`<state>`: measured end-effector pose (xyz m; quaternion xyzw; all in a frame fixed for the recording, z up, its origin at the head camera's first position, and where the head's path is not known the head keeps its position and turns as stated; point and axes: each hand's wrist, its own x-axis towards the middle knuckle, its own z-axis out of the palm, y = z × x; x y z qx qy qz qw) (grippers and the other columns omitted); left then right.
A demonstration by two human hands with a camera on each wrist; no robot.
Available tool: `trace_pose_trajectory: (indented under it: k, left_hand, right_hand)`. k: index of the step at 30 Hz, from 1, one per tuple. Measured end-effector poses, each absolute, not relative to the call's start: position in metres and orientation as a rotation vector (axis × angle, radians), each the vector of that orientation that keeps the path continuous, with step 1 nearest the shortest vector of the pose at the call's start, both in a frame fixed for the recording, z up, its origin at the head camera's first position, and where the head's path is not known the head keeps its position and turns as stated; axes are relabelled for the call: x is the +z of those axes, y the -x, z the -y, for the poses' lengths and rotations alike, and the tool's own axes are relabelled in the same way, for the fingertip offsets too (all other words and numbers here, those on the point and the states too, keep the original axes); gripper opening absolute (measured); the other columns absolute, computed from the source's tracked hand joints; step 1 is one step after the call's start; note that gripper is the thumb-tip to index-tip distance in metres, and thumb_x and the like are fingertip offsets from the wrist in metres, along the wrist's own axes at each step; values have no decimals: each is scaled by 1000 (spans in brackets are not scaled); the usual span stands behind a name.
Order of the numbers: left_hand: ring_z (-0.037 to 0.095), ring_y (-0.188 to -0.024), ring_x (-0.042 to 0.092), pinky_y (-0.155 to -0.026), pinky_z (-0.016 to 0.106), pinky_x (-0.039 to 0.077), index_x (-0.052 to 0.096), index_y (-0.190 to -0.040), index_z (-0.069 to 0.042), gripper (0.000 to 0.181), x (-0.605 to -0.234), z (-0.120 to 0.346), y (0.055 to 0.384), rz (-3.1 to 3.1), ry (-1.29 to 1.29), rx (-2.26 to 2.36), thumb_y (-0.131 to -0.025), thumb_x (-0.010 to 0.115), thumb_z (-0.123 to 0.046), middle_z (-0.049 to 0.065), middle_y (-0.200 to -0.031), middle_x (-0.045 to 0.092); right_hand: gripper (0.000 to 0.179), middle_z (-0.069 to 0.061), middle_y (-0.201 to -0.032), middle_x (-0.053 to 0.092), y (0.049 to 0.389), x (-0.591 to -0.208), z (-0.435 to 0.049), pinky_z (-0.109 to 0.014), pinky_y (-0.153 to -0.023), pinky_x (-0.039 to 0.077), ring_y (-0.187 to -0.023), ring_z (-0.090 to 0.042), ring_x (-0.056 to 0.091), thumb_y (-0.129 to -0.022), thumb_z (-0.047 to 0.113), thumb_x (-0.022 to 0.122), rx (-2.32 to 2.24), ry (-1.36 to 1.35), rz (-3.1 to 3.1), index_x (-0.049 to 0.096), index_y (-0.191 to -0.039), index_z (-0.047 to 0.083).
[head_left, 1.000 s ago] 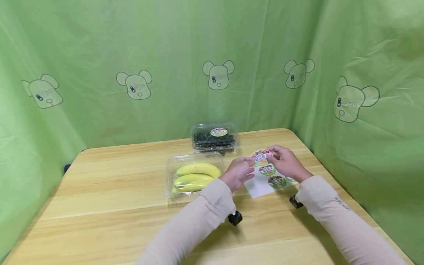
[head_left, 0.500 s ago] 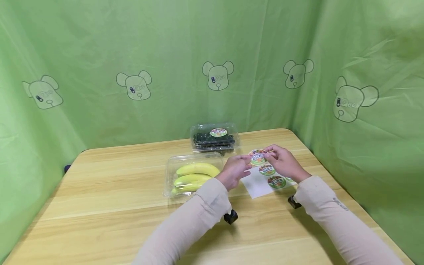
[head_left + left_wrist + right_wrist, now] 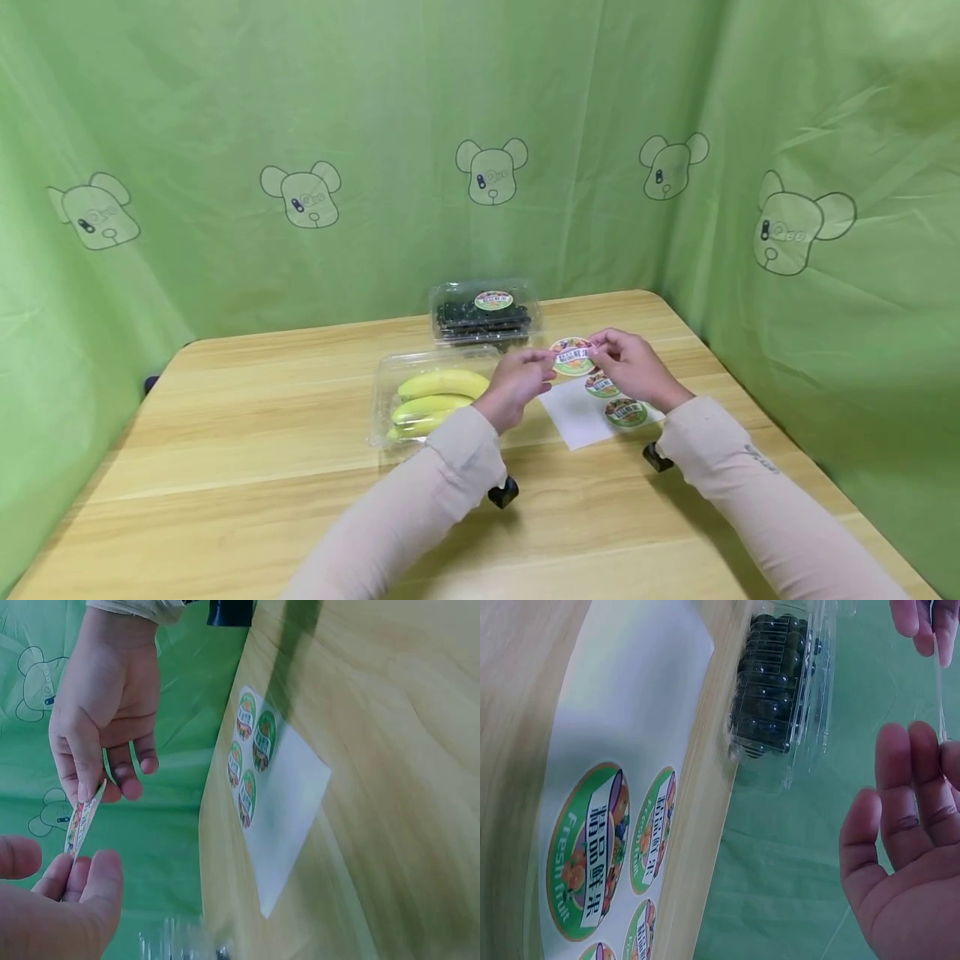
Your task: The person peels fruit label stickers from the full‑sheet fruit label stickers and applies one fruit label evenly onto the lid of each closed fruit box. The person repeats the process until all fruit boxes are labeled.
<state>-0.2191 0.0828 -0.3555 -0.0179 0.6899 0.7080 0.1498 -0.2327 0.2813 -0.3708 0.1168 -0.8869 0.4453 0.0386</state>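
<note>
Pinched at both edges, a round fruit label sticker [image 3: 572, 357] is held above the table, its colourful face toward the head camera. My left hand [image 3: 516, 387] pinches its left edge between thumb and fingertips. On the right edge, my right hand [image 3: 633, 367] pinches with thumb and index finger, its other fingers loosely bent in the right wrist view. The left wrist view shows the sticker [image 3: 81, 821] nearly edge-on between the hands. Beneath lies a white sticker sheet [image 3: 573, 421] with several round labels [image 3: 589, 851] at its right part and a bare left part.
Left of the hands sits a lidded clear plastic box [image 3: 386, 375] of yellow bananas [image 3: 442, 383]. Behind it stands another clear box [image 3: 442, 296] of dark round fruit [image 3: 769, 690], a matching label [image 3: 493, 301] on its lid. Green curtains [image 3: 375, 100] enclose the wooden table [image 3: 225, 467].
Both hands have shifted left with the sticker, away from above the printed labels and closer to the banana box. The sticker's face shows more fully now. The boxes stay put.
</note>
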Motion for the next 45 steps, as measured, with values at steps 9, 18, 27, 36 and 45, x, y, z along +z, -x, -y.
trace_pose_trajectory:
  k: [9, 18, 27, 36, 45]
  left_hand:
    - [24, -99, 64, -84, 26, 56, 71, -108, -2, 17, -351, -63, 222, -2050, -25, 2011, -94, 62, -7, 6, -96, 65]
    - [15, -86, 65, -78, 24, 56, 72, -107, -6, 16, -349, -50, 222, -2201, -95, 1921, -93, 65, -8, 3, -93, 67]
    - [22, -91, 66, -79, 23, 56, 70, -105, -1, 14, -348, -42, 221, -2143, -91, 1977, -93, 64, -5, 9, -95, 67]
    - [27, -94, 66, -79, 26, 57, 69, -103, 3, 14, -348, -30, 222, -2110, -70, 2009, -92, 65, -5, 10, -94, 67]
    - [23, -88, 66, -80, 29, 57, 70, -101, 4, 13, -352, -11, 223, -2122, -123, 2013, -92, 65, -5, 12, -95, 68]
  right_hand:
    - [38, -14, -90, 68, 232, -365, -270, -30, -69, 57, -80, -28, 67, -100, 10, 54, 1489, -406, 2684, 44, -134, -3]
    - [38, -21, -90, 66, 231, -365, -257, -29, -55, 53, -84, -39, 64, -99, 11, 55, 1549, -390, 2616, 44, -133, -1]
    - [23, -15, -82, 65, 233, -365, -249, -28, -47, 49, -76, -29, 64, -99, 9, 54, 1645, -424, 2581, 47, -119, 0]
    - [11, -16, -82, 66, 235, -365, -237, -28, -62, 54, -76, -30, 66, -96, 2, 56, 1611, -528, 2565, 59, -107, -1]
    - [13, -14, -84, 67, 236, -366, -222, -31, -72, 57, -72, -21, 66, -95, 0, 58, 1652, -611, 2523, 60, -106, -5]
